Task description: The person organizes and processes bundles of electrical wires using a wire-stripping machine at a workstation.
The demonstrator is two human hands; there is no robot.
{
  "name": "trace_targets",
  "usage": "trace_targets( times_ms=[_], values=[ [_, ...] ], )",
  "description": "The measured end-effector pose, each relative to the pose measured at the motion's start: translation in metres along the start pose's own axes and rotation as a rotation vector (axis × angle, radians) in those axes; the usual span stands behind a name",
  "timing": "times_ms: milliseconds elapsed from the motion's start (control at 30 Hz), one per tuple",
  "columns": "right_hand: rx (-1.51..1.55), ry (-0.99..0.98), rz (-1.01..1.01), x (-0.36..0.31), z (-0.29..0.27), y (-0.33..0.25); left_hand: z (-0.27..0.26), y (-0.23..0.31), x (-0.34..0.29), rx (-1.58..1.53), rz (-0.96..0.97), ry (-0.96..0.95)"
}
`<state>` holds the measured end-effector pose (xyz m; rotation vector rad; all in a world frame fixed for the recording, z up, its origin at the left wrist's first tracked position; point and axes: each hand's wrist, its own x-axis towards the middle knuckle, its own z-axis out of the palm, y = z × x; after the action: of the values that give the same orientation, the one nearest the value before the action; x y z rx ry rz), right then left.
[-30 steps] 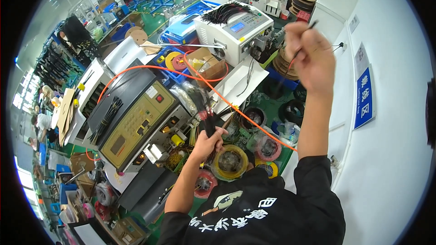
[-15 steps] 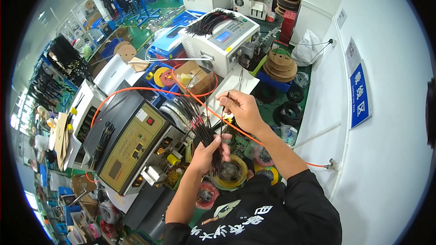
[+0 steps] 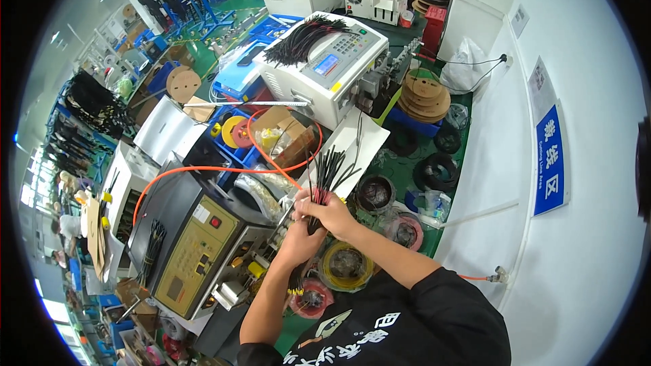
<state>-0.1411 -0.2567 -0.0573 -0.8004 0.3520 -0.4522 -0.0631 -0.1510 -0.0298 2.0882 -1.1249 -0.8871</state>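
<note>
A bundle of thin black wires [image 3: 331, 168] stands up between my hands, its upper ends fanned out and a reddish patch just above the fingers. My left hand [image 3: 300, 240] is closed round the lower part of the bundle. Just above it, my right hand [image 3: 331, 214] wraps the same bundle, its fingers meeting those of the left. Below my hands the wires' lower ends hang down, with small yellow tips [image 3: 295, 291]. Part of the bundle is hidden behind my fingers.
A dark machine with a gold control panel [image 3: 196, 251] stands at my left. Ahead is a white machine [image 3: 325, 68] with more black wires [image 3: 305, 39] on top. An orange hose [image 3: 196, 170] crosses the work area. Wire coils [image 3: 346, 264] lie below; a white wall [image 3: 590, 183] runs along the right.
My right hand, which pinched a black wire apart from the bundle, has come down and left onto it. Both hands now grip the bundle together.
</note>
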Motion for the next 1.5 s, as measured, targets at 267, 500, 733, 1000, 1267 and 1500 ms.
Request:
trace_targets(
  times_ms=[267, 500, 733, 1000, 1267, 1500],
  values=[
    [0.33, -0.029, 0.081, 0.048, -0.015, -0.032, -0.027, 0.011, 0.031, -0.182, -0.191, -0.215],
    [0.252, 0.137, 0.016, 0.084, -0.048, -0.078, -0.106, -0.006, 0.044, 0.218, 0.277, 0.523],
    [0.265, 0.344, -0.118, 0.153, -0.154, -0.202, -0.167, -0.092, 0.037, 0.493, 0.194, 0.951],
    [0.24, 0.383, -0.278, 0.262, -0.23, -0.318, -0.166, -0.103, 0.044, 0.504, 0.243, 0.92],
    [0.113, 0.483, -0.205, 0.377, -0.26, -0.336, -0.169, -0.106, 0.046, 0.465, 0.222, 0.892],
    [0.057, 0.524, -0.2, 0.412, -0.213, -0.318, -0.173, -0.108, 0.04, 0.491, 0.189, 0.905]
  ],
)
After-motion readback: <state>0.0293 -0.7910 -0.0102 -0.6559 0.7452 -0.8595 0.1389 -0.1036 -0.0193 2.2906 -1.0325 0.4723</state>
